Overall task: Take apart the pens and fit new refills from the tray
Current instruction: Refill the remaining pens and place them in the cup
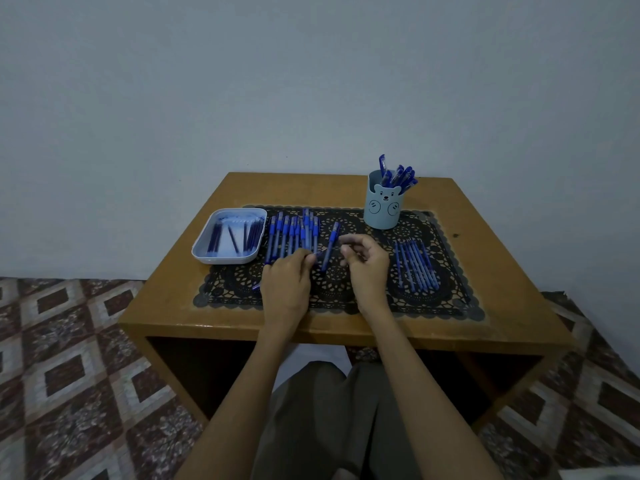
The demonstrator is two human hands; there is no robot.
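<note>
The left hand point(286, 284) is curled round a blue pen point(257, 286) just right of the tray's point(225, 260) near corner. The pen's long axis slants from near-left to far-right, and one end pokes out below the palm. Further right of the tray, the right hand point(367, 263) has curled, blurred fingers; I cannot tell whether they pinch anything. A row of capped pens point(294, 233) lies beside the tray, pointing away.

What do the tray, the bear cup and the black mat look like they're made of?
Tray: probably plastic, pale and smooth, with moulded rounded corners and a faint sheen. Bear cup: likely matte plastic, even light blue with a moulded face. Black mat: lace-like openwork with scalloped edge, vinyl or crochet, cannot tell.
</note>
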